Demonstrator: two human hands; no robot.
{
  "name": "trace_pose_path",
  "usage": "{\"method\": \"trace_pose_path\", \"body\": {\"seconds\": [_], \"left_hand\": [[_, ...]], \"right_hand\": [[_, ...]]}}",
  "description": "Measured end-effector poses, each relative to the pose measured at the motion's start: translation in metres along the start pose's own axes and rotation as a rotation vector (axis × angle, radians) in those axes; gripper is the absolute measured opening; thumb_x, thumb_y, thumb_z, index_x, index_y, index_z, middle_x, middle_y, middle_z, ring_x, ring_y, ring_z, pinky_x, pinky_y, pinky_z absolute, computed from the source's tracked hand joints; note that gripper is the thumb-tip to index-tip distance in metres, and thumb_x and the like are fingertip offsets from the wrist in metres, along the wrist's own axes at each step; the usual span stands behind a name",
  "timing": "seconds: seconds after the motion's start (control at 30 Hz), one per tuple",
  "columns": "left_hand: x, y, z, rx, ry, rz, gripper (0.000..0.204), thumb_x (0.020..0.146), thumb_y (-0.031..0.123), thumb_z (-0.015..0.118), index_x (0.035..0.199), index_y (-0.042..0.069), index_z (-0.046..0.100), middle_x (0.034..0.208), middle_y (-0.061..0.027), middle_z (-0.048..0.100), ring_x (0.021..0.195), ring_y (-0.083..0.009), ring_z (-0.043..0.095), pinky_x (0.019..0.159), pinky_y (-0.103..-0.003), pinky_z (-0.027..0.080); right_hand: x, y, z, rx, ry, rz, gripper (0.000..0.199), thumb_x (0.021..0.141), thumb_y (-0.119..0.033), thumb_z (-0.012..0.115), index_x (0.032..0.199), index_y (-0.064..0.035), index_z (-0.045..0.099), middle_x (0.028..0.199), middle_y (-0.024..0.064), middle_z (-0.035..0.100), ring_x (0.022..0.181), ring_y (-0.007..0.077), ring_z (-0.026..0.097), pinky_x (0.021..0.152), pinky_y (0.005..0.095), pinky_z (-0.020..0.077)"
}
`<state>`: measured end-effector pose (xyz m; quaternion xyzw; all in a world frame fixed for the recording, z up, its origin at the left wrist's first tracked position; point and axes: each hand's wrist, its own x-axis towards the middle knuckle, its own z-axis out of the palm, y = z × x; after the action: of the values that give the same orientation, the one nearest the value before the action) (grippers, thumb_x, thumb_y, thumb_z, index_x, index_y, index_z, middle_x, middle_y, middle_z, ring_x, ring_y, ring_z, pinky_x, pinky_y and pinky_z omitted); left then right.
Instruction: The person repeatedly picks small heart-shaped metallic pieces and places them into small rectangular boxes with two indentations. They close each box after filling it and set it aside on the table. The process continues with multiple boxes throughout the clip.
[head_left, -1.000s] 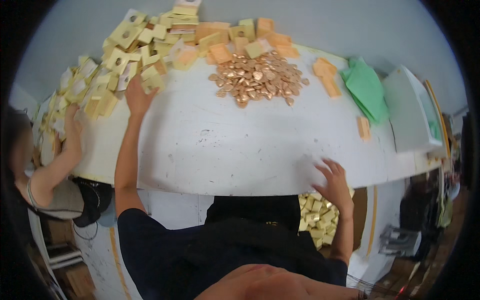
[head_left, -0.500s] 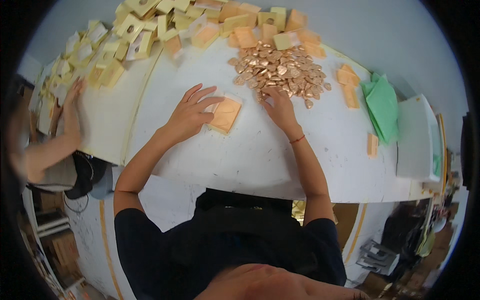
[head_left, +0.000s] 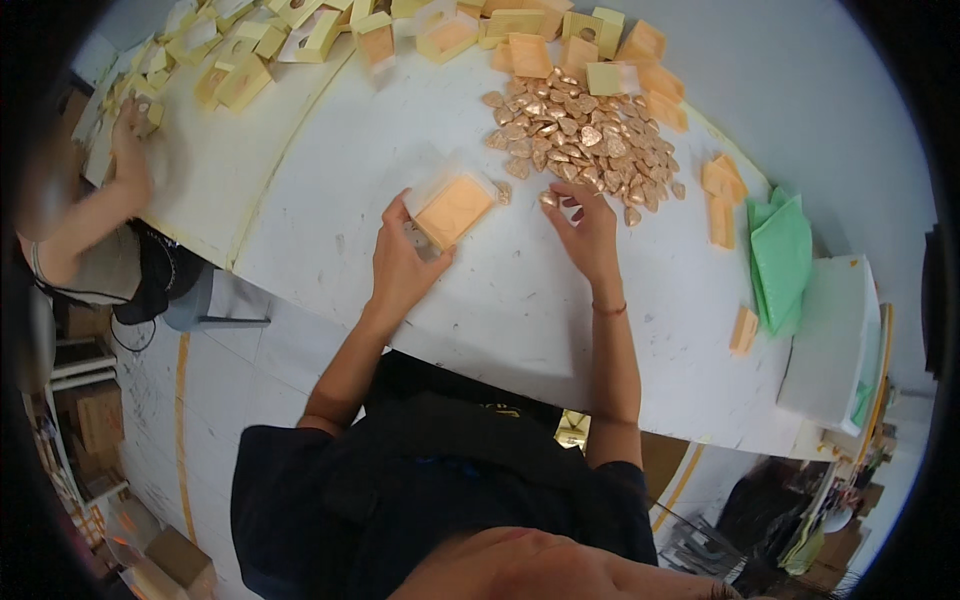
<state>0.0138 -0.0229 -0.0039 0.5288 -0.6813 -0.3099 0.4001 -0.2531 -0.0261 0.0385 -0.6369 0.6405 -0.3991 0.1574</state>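
My left hand (head_left: 402,262) rests on the white table (head_left: 520,300) and holds the near edge of a small orange square box (head_left: 455,210) with a clear lid. My right hand (head_left: 585,232) lies flat to the right of it, fingers spread, fingertips touching the gold heart-shaped pieces at the near edge of a big heap (head_left: 580,140). One heart piece (head_left: 548,199) sits right at its fingertips.
Orange and yellow boxes (head_left: 520,35) are piled along the far edge. More yellow boxes (head_left: 240,70) lie far left, where another person's hand (head_left: 130,150) works. Green sheets (head_left: 785,255), loose orange boxes (head_left: 722,195) and a white tray (head_left: 835,345) lie on the right.
My left hand went from the far-left boxes to the table centre with an orange box. My right hand rose from below the table edge to the heap of hearts.
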Motion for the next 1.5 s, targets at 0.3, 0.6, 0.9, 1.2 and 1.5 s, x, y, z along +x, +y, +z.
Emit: {"method": "trace_pose_path", "body": {"seconds": [0.3,0.6,0.9,1.2,1.5], "left_hand": [[-0.025,0.006,0.005,0.032,-0.062,0.100,0.097,0.069,0.017,0.086,0.145,-0.002,0.030,0.132,-0.0210,0.046,0.119,-0.0334,0.054,0.099,-0.042,0.047],[-0.033,-0.019,-0.032,0.004,-0.118,-0.046,0.105,0.070,0.014,0.085,0.153,0.003,0.021,0.145,-0.0232,0.038,0.126,-0.0351,0.053,0.104,-0.043,0.045],[-0.028,-0.010,-0.040,0.098,-0.107,0.181,0.084,0.074,0.014,0.083,0.146,0.008,0.040,0.151,-0.0186,0.037,0.133,-0.0389,0.049,0.101,-0.043,0.048],[-0.024,-0.012,-0.030,0.276,-0.112,0.307,0.061,0.074,0.025,0.086,0.128,0.015,0.060,0.142,-0.0166,0.048,0.111,-0.0328,0.058,0.088,-0.041,0.050],[-0.019,-0.012,-0.030,0.215,-0.094,0.343,0.054,0.071,0.021,0.086,0.120,0.012,0.065,0.127,-0.0162,0.058,0.105,-0.0328,0.060,0.086,-0.040,0.049]], "right_hand": [[-0.044,-0.062,0.071,-0.137,-0.023,-0.490,0.027,0.073,-0.010,0.080,0.099,-0.0109,0.075,0.092,0.0058,0.067,0.085,0.0239,0.057,0.076,0.0369,0.0422],[-0.026,-0.050,0.046,-0.082,0.120,-0.363,0.027,0.081,-0.005,0.072,0.108,-0.0056,0.071,0.103,0.0089,0.066,0.091,0.0267,0.059,0.076,0.0409,0.0464],[-0.012,-0.001,0.056,-0.171,0.027,-0.134,0.028,0.087,-0.005,0.070,0.115,-0.0039,0.069,0.101,0.0123,0.069,0.094,0.0286,0.063,0.081,0.0378,0.0527],[-0.054,-0.083,0.063,-0.069,0.075,-0.176,0.026,0.086,-0.008,0.070,0.112,-0.0112,0.071,0.105,0.0073,0.070,0.112,0.0250,0.057,0.102,0.0423,0.0331],[-0.059,-0.063,0.088,-0.423,0.189,-0.302,0.013,0.085,-0.017,0.075,0.096,-0.0136,0.071,0.145,0.0083,0.053,0.140,0.0352,0.034,0.110,0.0480,0.0223]]}}
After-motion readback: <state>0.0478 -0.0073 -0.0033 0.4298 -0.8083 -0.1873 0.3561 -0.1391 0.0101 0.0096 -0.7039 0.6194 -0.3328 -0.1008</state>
